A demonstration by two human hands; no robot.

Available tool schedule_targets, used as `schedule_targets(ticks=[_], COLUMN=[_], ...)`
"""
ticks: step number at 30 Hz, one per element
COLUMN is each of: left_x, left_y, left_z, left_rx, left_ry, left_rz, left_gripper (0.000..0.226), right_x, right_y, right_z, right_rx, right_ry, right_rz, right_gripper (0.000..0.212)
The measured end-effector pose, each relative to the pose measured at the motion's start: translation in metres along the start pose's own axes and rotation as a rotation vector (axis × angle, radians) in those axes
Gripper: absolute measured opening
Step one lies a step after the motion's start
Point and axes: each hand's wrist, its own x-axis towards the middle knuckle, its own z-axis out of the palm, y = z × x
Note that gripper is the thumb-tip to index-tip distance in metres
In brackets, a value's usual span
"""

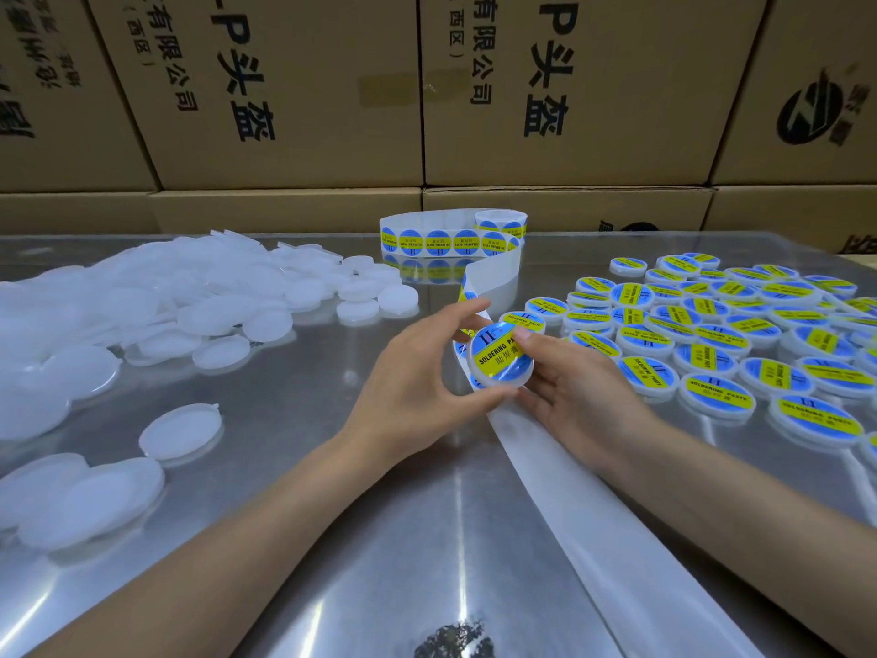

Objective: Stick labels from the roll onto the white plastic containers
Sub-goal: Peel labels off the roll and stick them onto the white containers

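I see my left hand (pixel 417 372) and right hand (pixel 569 387) pinching one labelled container (pixel 500 356) above the steel desk (pixel 379 539). The spent backing strip (pixel 593 515) runs beneath them from the label roll (pixel 451 237). Unlabelled white containers (pixel 142 315) crowd left; finished ones (pixel 735 325) right; cardboard cartons (pixel 427 87) behind.

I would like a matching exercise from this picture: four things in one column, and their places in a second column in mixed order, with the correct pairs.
Things:
1. unlabelled white containers
2. labelled containers
3. label roll
4. container with a fresh label

Places:
A. held between the left hand and the right hand
B. piled on the left side of the metal table
C. standing at the far edge, before the cardboard boxes
D. spread over the right side of the table

Pairs: 1-B, 2-D, 3-C, 4-A
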Motion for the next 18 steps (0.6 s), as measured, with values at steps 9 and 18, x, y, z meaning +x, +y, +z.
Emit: schedule_targets(ticks=[9,18], left_x=[0.0005,-0.0004], left_y=[-0.0017,-0.0012], left_z=[-0.0013,-0.0017], left_rx=[-0.018,-0.039], left_ry=[0.014,0.035], left_rz=[-0.011,-0.019], left_gripper=[0.068,0.068], right_x=[-0.0022,-0.0052], right_y=[0.0004,-0.0014], right_z=[0.0005,0.0036], right_rx=[-0.027,0.009], right_ry=[-0.005,0.012], right_rz=[-0.02,-0.047], right_gripper=[0.018,0.016])
